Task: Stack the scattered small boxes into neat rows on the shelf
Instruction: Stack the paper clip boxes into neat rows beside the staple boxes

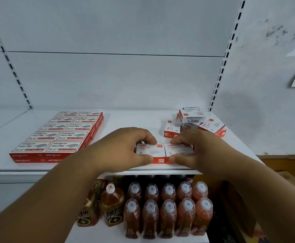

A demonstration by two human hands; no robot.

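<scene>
The left hand (125,146) pinches one paper clip box (150,152) and the right hand (195,148) pinches a second box (179,150), the two touching side by side near the front edge of the shelf (134,120); a nudge forward could tip either onto the bottles (167,207) below, and uneven pressure could skew the row, while the loose pile (194,123) behind, boxes leaning on each other, could topple if the right hand brushes it

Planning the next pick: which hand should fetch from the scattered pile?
Right. The right hand sits just in front of the scattered pile; the left hand would have to cross over both placed boxes.
</scene>
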